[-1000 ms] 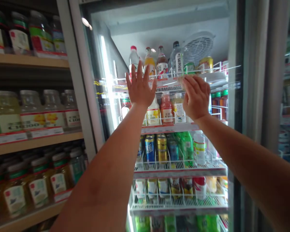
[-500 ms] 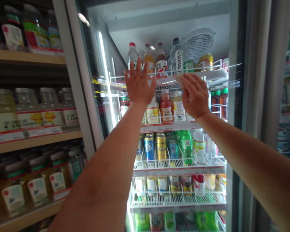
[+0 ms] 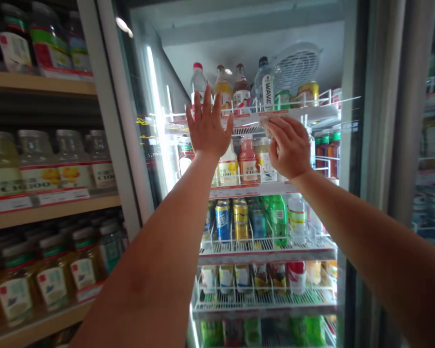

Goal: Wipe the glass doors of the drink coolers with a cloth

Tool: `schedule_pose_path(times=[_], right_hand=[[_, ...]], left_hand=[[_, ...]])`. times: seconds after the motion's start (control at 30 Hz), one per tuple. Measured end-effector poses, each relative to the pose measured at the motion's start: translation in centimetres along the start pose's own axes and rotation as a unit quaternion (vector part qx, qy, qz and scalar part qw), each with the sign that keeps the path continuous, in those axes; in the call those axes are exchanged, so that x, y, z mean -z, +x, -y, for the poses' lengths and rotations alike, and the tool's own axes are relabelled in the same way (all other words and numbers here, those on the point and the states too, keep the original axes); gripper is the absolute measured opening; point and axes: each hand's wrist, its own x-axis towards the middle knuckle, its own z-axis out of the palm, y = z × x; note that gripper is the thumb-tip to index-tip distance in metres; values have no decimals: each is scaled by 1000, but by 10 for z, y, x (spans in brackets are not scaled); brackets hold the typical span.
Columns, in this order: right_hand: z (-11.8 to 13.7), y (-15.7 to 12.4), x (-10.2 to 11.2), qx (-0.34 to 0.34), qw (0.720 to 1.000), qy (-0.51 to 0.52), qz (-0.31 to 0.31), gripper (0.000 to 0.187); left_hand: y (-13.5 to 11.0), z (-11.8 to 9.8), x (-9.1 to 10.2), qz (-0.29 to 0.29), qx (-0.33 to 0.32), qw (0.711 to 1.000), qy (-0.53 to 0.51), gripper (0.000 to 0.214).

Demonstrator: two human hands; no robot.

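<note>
My left hand (image 3: 209,133) is spread wide, palm facing a glass door (image 3: 210,29). To its right, my right hand (image 3: 290,149) has its fingers together, bent over a small pale cloth (image 3: 267,123), blurred, at the same glass. Behind the door, brightly lit shelves (image 3: 268,256) hold drink bottles (image 3: 248,166) and, lower down, cans (image 3: 241,220). Farther left, beside the door, capped jars (image 3: 52,287) stand on tan-edged racks (image 3: 50,211).

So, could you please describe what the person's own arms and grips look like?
Both the left arm and right arm are bare as far as they show, with no sleeves, broad near the camera and tapering to the wrists. The left grip and right grip are ungloved; I see no rings, watch or bracelet. Finer markings are too blurred to tell.
</note>
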Motion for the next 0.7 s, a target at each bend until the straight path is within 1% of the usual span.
schedule_pose_path(times=[0.07, 0.17, 0.2, 0.23, 0.27, 0.37, 0.4, 0.43, 0.47, 0.5, 0.53, 0.6, 0.67, 0.7], right_hand=[[-2, 0, -1, -13, 1000, 1, -9, 52], [-7, 1, -4, -52, 997, -11, -55, 52], [-8, 1, -4, -55, 996, -13, -63, 53], [-8, 1, -4, -46, 997, -12, -60, 54], [-6, 0, -3, -22, 999, -7, -44, 54], [0, -1, 1, 77, 997, 17, 27, 55], [1, -1, 2, 92, 995, 20, 38, 55], [1, -2, 1, 91, 995, 20, 35, 54], [0, -2, 0, 74, 997, 14, 20, 54], [-3, -1, -2, 43, 999, 6, -7, 53], [-6, -1, -4, 5, 999, -4, -44, 52], [-13, 1, -8, -69, 989, -18, -130, 50], [-19, 2, -11, -105, 976, -17, -189, 50], [-20, 3, -12, -111, 973, -13, -202, 50]], left_hand=[[0, 1, 0, -6, 2, 1000, 10, 67], [-1, 2, 1, -10, -17, 1000, -10, 64], [-1, 1, 2, -11, -24, 1000, -18, 64], [-1, 1, 3, -11, -29, 999, -20, 65], [-2, 0, 4, -11, -31, 999, -18, 65], [-2, -3, 6, -1, -19, 1000, 16, 66], [-2, -4, 7, 5, -12, 1000, 29, 66], [-1, -5, 7, 9, -6, 999, 37, 67], [-1, -5, 7, 11, -4, 999, 37, 67], [-1, -4, 7, 8, -5, 1000, 29, 66], [-1, -4, 7, 3, -8, 1000, 15, 66], [-1, -2, 6, -8, -20, 1000, -21, 65], [-1, -1, 6, -12, -27, 999, -45, 65], [-1, -2, 6, -10, -23, 999, -43, 65]])
